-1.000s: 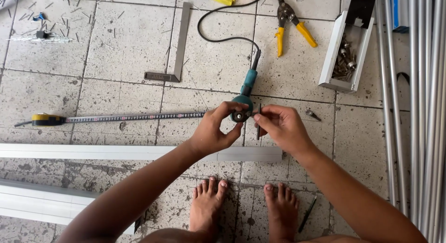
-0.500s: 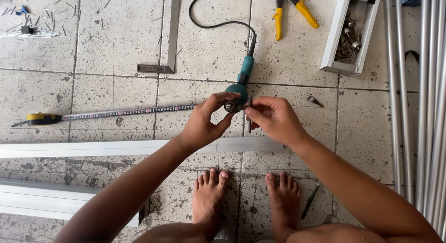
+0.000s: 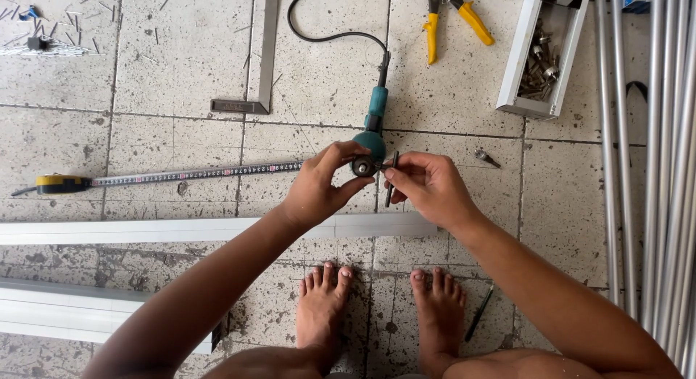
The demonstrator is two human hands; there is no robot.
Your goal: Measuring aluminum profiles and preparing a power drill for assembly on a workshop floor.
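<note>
A teal corded drill lies on the tiled floor, its chuck toward me. My left hand grips the dark chuck with thumb and fingers. My right hand pinches a thin dark chuck key or bit right beside the chuck. Whether the tip sits inside the chuck is hidden by my fingers. An extended tape measure blade runs left from my left hand to its yellow case.
Two white profiles lie across the floor by my bare feet. A metal square, yellow-handled snips, a white tray of screws, a loose screw and several metal rods at right surround me. A dark pencil-like stick lies by my right foot.
The view has shifted slightly, so the floor items sit higher. My hands stay on the drill chuck, with the right hand's fingers turning the thin tool at it.
</note>
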